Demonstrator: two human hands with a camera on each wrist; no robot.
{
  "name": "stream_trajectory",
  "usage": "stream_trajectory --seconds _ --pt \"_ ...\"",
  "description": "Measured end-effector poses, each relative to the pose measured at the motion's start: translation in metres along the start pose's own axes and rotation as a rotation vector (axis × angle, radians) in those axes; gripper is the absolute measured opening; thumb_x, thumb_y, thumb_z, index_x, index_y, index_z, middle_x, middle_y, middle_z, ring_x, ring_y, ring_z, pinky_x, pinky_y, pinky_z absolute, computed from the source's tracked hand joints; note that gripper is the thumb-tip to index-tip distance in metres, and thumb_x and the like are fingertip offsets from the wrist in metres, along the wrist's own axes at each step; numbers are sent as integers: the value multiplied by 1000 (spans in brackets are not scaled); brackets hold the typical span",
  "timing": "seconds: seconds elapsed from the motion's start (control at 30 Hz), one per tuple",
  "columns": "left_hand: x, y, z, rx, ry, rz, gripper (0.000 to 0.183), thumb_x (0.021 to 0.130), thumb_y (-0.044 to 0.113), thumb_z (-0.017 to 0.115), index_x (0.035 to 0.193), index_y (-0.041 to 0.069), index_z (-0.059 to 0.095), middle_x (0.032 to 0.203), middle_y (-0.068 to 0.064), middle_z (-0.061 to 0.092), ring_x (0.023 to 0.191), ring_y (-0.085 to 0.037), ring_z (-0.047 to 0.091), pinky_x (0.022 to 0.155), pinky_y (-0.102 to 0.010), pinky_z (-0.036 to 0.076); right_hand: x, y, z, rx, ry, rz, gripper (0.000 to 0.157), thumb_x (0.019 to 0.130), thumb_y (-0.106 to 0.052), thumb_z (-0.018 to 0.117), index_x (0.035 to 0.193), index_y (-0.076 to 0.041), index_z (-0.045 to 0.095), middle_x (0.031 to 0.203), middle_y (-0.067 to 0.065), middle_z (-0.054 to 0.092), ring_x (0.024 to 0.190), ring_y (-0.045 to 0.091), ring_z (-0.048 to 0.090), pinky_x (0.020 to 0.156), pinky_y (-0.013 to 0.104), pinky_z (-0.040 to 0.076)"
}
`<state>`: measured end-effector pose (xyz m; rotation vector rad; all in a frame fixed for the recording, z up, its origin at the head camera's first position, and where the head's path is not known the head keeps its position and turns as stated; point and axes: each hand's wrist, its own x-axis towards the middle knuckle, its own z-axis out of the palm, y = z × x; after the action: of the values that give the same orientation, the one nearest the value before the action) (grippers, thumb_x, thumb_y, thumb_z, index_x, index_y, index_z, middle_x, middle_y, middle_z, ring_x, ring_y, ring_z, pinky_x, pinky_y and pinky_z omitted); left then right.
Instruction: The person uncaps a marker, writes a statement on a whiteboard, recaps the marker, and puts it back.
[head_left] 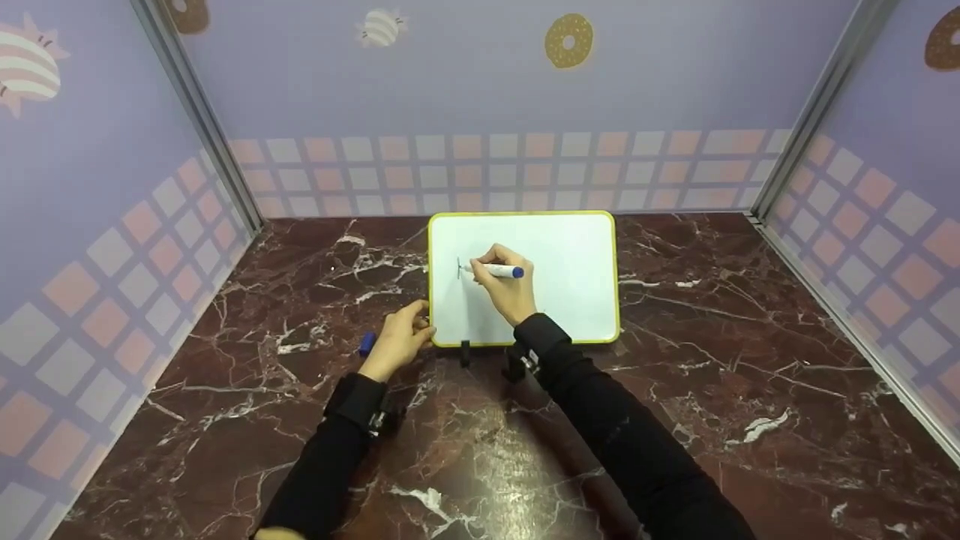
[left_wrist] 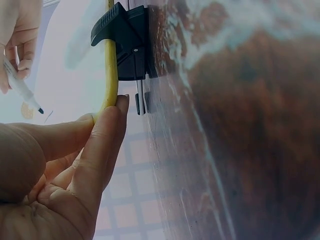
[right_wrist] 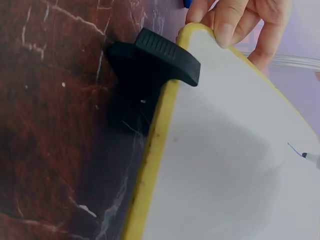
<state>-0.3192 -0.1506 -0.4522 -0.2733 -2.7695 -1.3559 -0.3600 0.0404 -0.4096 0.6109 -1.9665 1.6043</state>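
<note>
A whiteboard (head_left: 570, 300) with a yellow frame stands tilted back in a black stand (head_left: 465, 354). The person's left hand (head_left: 400, 337) pinches the board's lower left corner; thumb and fingertips sit on either side of the yellow frame (left_wrist: 111, 75) in the left wrist view. In the right hand (head_left: 511, 289) is a white marker (head_left: 496, 271) with a blue back end, gripped like a pen. Its dark tip meets the board's left part, beside a short thin line (head_left: 459, 268). The right wrist view shows the marker tip (right_wrist: 304, 155) at one end of that line.
A small blue piece like a marker cap (head_left: 367, 343) lies on the table left of the left hand. The dark red marbled table (head_left: 712, 360) is bordered by patterned walls (head_left: 480, 90) at the back and both sides.
</note>
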Motion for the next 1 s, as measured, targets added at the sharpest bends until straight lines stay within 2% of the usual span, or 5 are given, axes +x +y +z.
stream_trajectory --seconds 0.23,0.4,0.57,0.77,1.0 --pt "0 1 1 -11 -2 -7 43 94 -1 63 135 -4 53 104 -27 69 91 -34 72 74 -32 64 -4 -19 -3 -37 -4 -7 13 89 7 66 78 11 62 84 26 70 70 37 71 64 23 61" --pt "0 1 1 -5 4 11 43 94 -2 63 136 -6 52 104 -28 69 91 -35 72 74 -32 64 -4 -20 -5 -24 49 -11 13 88 9 66 77 13 60 80 27 68 68 40 69 61 19 57" --pt "-2 -1 0 -20 -3 -11 45 94 -2 63 137 -6 51 106 -29 68 94 -36 71 75 -32 64 -4 -18 -4 -21 57 -4 14 88 8 66 77 13 60 79 27 67 67 40 68 59 12 52" --pt "-3 -3 0 -46 -15 -19 45 95 -2 62 138 -6 50 108 -29 67 97 -37 70 78 -34 64 -2 -16 -5 8 71 -29 11 88 9 66 80 14 61 79 28 68 67 41 67 59 11 51" --pt "-2 0 -1 -43 -10 0 43 94 -3 62 136 -4 52 106 -28 67 96 -37 71 78 -34 64 9 19 -2 -28 57 -19 13 91 -5 70 82 4 66 83 18 71 69 30 70 61 18 56"
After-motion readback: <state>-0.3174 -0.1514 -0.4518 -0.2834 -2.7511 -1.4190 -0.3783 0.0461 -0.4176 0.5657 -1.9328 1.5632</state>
